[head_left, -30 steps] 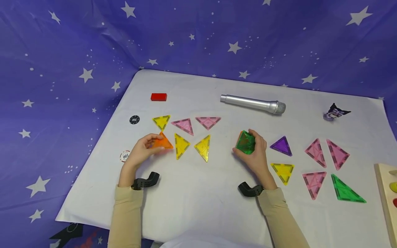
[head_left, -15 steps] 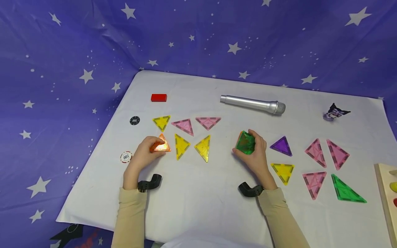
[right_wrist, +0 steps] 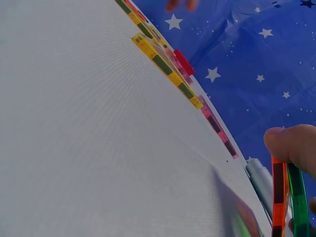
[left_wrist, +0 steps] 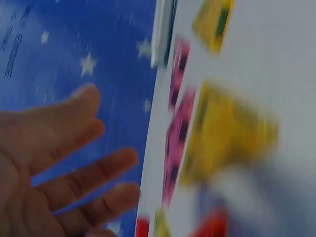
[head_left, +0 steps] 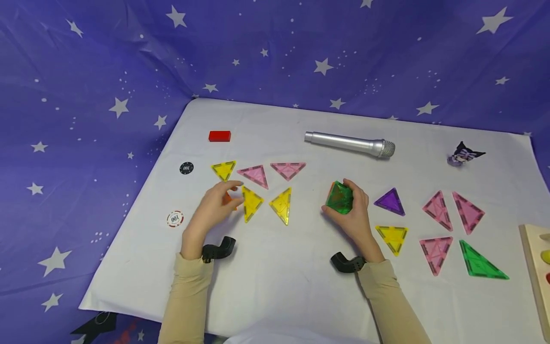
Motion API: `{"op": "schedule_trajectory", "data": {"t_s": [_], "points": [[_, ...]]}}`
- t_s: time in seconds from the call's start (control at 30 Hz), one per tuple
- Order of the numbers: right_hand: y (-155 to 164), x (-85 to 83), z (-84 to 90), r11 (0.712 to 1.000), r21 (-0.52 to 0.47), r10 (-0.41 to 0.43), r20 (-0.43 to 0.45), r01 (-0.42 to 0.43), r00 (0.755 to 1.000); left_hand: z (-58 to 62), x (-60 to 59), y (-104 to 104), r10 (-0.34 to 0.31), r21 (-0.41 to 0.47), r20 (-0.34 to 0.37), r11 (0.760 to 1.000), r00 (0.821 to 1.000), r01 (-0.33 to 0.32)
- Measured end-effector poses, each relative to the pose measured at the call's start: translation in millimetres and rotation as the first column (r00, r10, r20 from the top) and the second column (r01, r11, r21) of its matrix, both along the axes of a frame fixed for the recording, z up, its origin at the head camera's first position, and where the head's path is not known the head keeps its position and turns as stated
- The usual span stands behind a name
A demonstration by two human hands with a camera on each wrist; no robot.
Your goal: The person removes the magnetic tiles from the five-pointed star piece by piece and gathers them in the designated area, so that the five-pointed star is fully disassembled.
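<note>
My left hand (head_left: 219, 203) lies over an orange triangle tile (head_left: 230, 199), most of which it hides. The left wrist view, blurred, shows its fingers (left_wrist: 94, 168) straight and spread with nothing in the palm. A yellow triangle (head_left: 250, 203) lies just right of that hand. At the middle of the white sheet my right hand (head_left: 350, 210) grips a small standing cluster of green and orange tiles (head_left: 339, 197). In the right wrist view the thumb (right_wrist: 294, 145) presses on the orange tile edge (right_wrist: 279, 197) next to the green edge (right_wrist: 298, 202).
Flat triangles lie about: yellow (head_left: 223, 169), pink (head_left: 254, 175), pink (head_left: 288, 169), yellow (head_left: 281, 204), purple (head_left: 390, 201), yellow (head_left: 392, 237), green (head_left: 479, 262). A silver microphone (head_left: 350, 143), red block (head_left: 219, 136), two poker chips (head_left: 186, 168) (head_left: 174, 219), a figurine (head_left: 464, 154) and a wooden board (head_left: 534, 267) are also there.
My left hand has moved right; before, it held the orange triangle tipped up, now it covers the tile with fingers spread. The right hand and its tile cluster have not moved.
</note>
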State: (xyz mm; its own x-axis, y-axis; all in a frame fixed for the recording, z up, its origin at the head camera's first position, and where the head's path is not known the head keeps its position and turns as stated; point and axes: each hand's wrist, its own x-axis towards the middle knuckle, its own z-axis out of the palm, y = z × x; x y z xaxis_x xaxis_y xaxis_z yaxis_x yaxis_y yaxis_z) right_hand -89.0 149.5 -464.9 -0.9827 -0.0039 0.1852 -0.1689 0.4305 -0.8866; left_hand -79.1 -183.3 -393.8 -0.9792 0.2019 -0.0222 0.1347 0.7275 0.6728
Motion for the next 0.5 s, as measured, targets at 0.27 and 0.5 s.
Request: {"op": "schedule_trajectory", "data": {"t_s": [0.27, 0.5], "points": [[-0.4, -0.6, -0.9, 0.996, 0.045, 0.078, 0.000, -0.078, 0.997, -13.0, -39.5, 82.1, -0.349, 0.222, -0.011, 0.913, 0.937, 0.343], [-1.0, 1.1, -2.5, 0.978, 0.155, 0.144, -0.032, -0.137, 0.989, -31.4, -63.7, 128.4, -0.444, 0.171, -0.007, 0.882, 0.896, 0.438]]}}
